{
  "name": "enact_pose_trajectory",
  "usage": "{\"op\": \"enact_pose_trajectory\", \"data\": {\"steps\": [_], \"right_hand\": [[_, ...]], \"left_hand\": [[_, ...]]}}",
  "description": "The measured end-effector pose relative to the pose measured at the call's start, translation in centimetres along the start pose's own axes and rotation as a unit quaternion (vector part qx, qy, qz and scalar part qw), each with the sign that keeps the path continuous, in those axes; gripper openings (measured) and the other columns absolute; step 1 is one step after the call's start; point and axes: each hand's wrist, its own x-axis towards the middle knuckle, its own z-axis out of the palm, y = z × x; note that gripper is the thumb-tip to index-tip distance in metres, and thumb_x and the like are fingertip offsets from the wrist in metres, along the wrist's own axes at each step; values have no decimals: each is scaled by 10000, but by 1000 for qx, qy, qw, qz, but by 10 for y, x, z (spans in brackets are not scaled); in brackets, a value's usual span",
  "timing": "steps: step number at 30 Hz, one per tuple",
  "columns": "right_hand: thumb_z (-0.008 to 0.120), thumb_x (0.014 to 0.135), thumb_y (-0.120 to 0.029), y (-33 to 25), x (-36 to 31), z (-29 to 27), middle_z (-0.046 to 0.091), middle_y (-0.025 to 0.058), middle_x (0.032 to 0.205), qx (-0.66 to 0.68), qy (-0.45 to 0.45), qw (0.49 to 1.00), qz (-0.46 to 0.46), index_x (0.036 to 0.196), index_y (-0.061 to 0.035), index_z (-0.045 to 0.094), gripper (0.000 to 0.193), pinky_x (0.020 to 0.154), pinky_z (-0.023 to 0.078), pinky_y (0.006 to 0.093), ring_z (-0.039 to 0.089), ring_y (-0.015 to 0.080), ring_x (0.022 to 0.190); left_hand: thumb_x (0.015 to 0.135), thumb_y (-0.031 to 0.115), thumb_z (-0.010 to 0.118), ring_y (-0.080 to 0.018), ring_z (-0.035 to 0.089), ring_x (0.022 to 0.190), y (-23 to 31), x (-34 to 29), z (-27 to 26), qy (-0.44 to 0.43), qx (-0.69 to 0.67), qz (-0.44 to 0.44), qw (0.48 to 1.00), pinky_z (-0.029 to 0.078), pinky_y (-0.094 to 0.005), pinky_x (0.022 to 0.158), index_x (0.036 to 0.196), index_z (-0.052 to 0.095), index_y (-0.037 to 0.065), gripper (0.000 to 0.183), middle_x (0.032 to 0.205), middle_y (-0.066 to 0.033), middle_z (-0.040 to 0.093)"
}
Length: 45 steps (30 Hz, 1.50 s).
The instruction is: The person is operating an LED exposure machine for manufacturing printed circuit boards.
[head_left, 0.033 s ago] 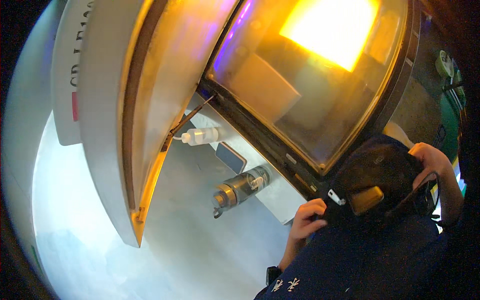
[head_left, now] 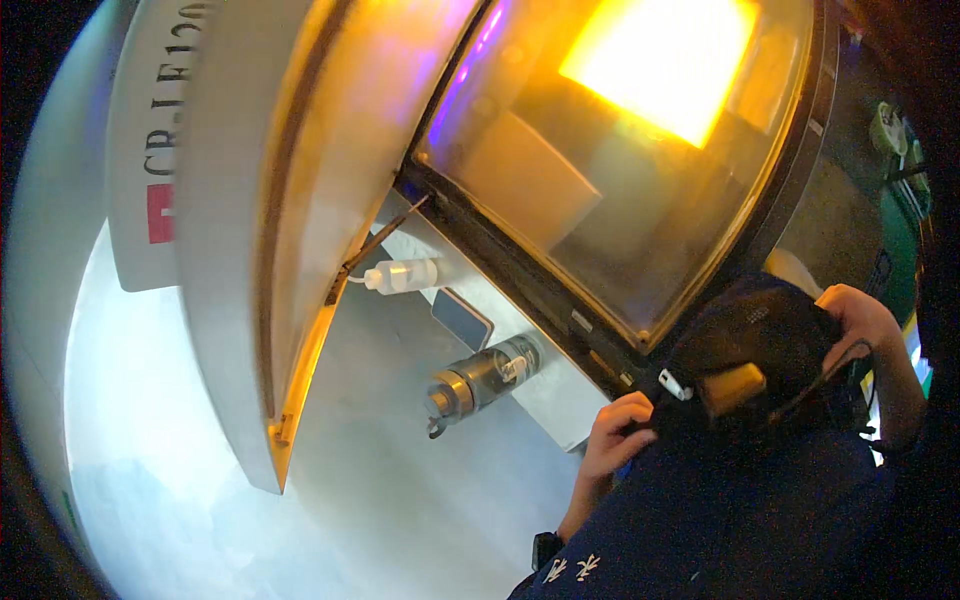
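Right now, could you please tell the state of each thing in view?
Machine lid: open
Yellow light: glowing
Large bottle: capped
Small bottle: white top on
Phone: screen dark
Left hand: fingers curled
Right hand: fingers bent
Dark item between the hands: too dark to tell

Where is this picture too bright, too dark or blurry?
In the head view, the glowing panel burns out to white, the dark clothing loses detail in grainy shadow, the pale cover looks soft, and the corners fade to black.

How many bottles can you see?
2: a translucent bottle and, below it in the picture, a larger grey bottle, with a dark flat slab between them. Others may be hidden.
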Motion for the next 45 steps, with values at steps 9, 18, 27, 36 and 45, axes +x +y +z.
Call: {"op": "enact_pose_trajectory", "data": {"steps": [9, 18, 27, 36, 45], "right_hand": [[746, 750, -431, 60, -49, 48, 586, 49, 900, 29, 275, 920, 278, 1066, -31, 575, 538, 759, 449, 321, 534, 163, 854], [722, 792, -251, 189, -182, 123, 657, 101, 965, 160, 236, 896, 341, 1119, -38, 585, 413, 783, 512, 347, 618, 195, 842], [716, 784, -249, 212, -196, 137, 653, 84, 1002, 61, 126, 919, 367, 1129, -48, 596, 417, 818, 497, 379, 597, 199, 904], [723, 766, -166, 207, -178, 52, 672, 101, 982, 48, -85, 941, 326, 1116, -16, 611, 396, 759, 504, 334, 620, 185, 877], [525, 942, -285, 142, -153, -84, 476, 119, 1356, 239, 133, 944, 183, 1449, -169, 328, 556, 972, 433, 422, 419, 280, 1268]], "left_hand": [[889, 203, 611, -255, 597, 759, -68, 81, 29, -95, 220, -74, 968, 468, -350, 695, 865, 616, -9, 213, 782, -122, 595], [856, 297, 631, -342, 582, 768, -82, 194, 165, -355, 167, 171, 904, 450, -425, 667, 830, 606, 10, 289, 807, -149, 590], [838, 288, 651, -306, 593, 763, -68, 189, 199, -491, 181, 73, 849, 449, -407, 661, 815, 612, 9, 283, 799, -156, 594], [828, 164, 688, -247, 615, 875, -56, 179, 158, -402, 171, 23, 899, 482, -335, 793, 945, 659, 10, 196, 916, -117, 637], [868, 115, 643, -96, 558, 767, -28, 110, 113, -249, 56, -285, 924, 456, -253, 665, 937, 561, -3, 160, 789, -26, 570]]}}
